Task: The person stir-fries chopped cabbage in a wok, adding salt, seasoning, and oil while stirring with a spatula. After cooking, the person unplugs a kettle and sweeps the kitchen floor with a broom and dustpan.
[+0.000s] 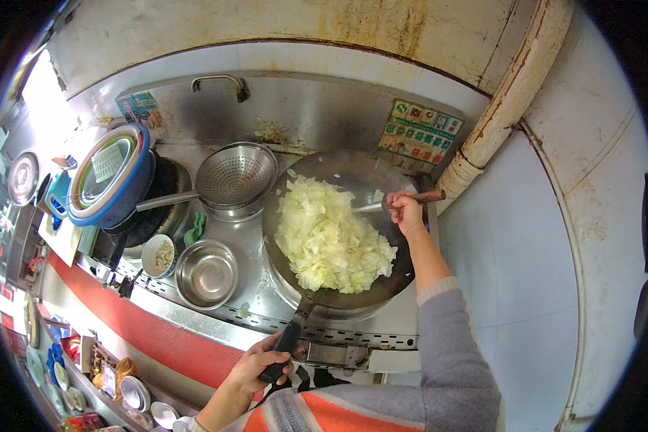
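A large dark wok (351, 167) sits on the right side of the stainless steel stove, heaped with chopped pale green cabbage (329, 237). My left hand (262, 362) grips the wok's black handle (287, 340) at the near side. In my right hand (406, 210) is the wooden-handled metal spatula (375, 207), held over the wok's right half. Its shaft points left and its blade is hidden in the cabbage. A few cabbage scraps cling to the wok's wall.
Left of the wok stand a perforated strainer (235, 175) on a pot, a steel bowl (206, 274), a small bowl of chopped food (159, 256) and a green cloth (195, 229). Stacked basins (110, 175) rest over the left burner. A faucet (241, 92) projects from the backsplash; a pipe (510, 97) runs right.
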Action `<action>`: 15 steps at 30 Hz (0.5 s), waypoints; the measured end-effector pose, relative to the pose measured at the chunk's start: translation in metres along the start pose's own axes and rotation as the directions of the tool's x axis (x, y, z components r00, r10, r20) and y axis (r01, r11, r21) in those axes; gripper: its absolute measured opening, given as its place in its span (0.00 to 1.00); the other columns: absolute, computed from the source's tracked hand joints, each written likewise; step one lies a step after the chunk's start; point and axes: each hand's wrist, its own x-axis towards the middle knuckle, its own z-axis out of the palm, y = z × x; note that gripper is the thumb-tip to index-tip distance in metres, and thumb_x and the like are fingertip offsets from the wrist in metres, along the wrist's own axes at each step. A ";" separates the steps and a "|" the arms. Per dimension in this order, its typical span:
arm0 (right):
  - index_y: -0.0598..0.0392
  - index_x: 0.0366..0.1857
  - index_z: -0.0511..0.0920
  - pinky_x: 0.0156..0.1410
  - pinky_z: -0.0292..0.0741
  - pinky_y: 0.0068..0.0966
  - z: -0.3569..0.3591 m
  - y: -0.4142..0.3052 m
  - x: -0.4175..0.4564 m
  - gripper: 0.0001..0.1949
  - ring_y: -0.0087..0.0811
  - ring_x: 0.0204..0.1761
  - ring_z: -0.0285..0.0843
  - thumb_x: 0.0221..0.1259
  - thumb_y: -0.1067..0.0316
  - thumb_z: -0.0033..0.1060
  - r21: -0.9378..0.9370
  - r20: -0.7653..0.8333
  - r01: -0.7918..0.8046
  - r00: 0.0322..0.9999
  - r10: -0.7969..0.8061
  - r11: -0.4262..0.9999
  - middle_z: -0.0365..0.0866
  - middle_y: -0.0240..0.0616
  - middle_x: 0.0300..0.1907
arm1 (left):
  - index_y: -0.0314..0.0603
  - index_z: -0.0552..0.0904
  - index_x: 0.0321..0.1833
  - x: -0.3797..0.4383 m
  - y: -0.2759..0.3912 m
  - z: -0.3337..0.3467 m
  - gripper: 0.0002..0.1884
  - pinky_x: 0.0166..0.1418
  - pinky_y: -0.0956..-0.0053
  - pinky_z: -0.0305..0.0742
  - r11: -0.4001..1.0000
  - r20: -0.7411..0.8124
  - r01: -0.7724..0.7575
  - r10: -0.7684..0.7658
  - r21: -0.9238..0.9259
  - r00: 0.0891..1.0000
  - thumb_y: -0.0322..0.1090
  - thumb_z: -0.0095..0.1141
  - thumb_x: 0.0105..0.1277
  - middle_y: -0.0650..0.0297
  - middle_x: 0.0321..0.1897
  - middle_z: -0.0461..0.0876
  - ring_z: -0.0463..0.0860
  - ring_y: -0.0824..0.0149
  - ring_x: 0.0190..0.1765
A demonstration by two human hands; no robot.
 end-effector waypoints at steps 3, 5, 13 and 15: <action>0.56 0.17 0.69 0.13 0.58 0.16 0.039 -0.025 -0.036 0.02 0.21 0.13 0.61 0.36 0.77 0.46 -0.206 0.262 0.143 0.961 -0.087 0.968 0.74 0.38 0.26 | 0.40 0.58 0.63 -0.004 -0.001 -0.004 0.31 0.19 0.76 0.70 1.000 -0.035 -0.021 0.021 0.008 0.999 0.20 0.49 0.54 0.54 0.45 0.74 0.73 0.67 0.27; 0.57 0.16 0.69 0.21 0.64 0.17 0.065 -0.057 -0.077 0.03 0.22 0.17 0.65 0.38 0.80 0.47 -0.362 0.397 0.318 0.903 -0.164 0.876 0.75 0.38 0.26 | 0.41 0.58 0.63 -0.003 -0.002 -0.005 0.31 0.20 0.76 0.69 1.000 -0.064 -0.008 0.009 0.016 0.998 0.21 0.49 0.54 0.56 0.44 0.74 0.72 0.67 0.27; 0.59 0.18 0.69 0.36 0.70 0.20 0.113 -0.106 -0.187 0.05 0.28 0.28 0.73 0.37 0.83 0.46 -0.509 0.658 0.730 0.672 -0.340 0.456 0.75 0.38 0.24 | 0.38 0.60 0.58 -0.001 -0.001 0.002 0.27 0.20 0.75 0.68 0.999 -0.039 -0.007 0.008 0.032 0.999 0.21 0.48 0.53 0.58 0.40 0.72 0.72 0.68 0.26; 0.59 0.18 0.69 0.35 0.70 0.20 0.121 -0.097 -0.203 0.06 0.29 0.27 0.73 0.36 0.84 0.46 -0.494 0.655 0.750 0.654 -0.379 0.440 0.75 0.39 0.25 | 0.38 0.61 0.58 0.001 -0.003 0.004 0.26 0.20 0.75 0.68 0.999 -0.040 -0.001 0.003 0.041 0.999 0.21 0.48 0.54 0.58 0.40 0.72 0.72 0.68 0.26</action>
